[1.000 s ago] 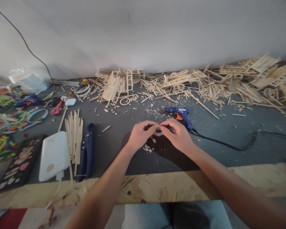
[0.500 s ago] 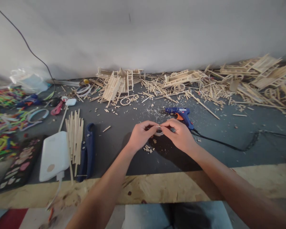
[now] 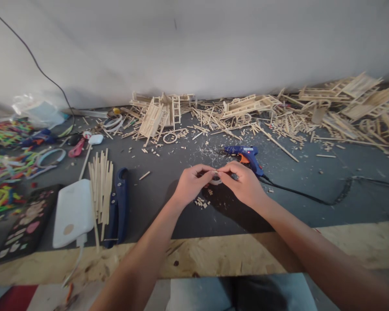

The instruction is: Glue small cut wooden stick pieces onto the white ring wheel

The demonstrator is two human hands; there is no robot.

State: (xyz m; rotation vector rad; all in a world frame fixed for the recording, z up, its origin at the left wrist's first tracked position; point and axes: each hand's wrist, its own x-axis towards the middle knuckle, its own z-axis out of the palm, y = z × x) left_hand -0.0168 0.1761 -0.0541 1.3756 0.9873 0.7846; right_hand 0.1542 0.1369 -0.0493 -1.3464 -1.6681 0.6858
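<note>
My left hand (image 3: 193, 183) and my right hand (image 3: 239, 179) meet fingertip to fingertip over the dark tabletop. Both are closed in a pinch on a small piece of wooden stick (image 3: 215, 172), mostly covered by the fingers. Partly hidden beneath them is a pale ring (image 3: 215, 181); whether it touches the fingers I cannot tell. Several short cut wood bits (image 3: 202, 202) lie just below my left hand. A blue glue gun (image 3: 246, 152) with an orange trigger rests on its side beyond my right hand, its small red light lit.
Wooden sticks and stick-built frames (image 3: 152, 119) line the wall. On the left lie a blue cutter (image 3: 120, 207), a bundle of sticks (image 3: 101, 185), a white power bank (image 3: 73, 211), a dark patterned phone (image 3: 29, 222) and colourful strips (image 3: 3, 190). The glue gun's black cord (image 3: 306, 195) runs right.
</note>
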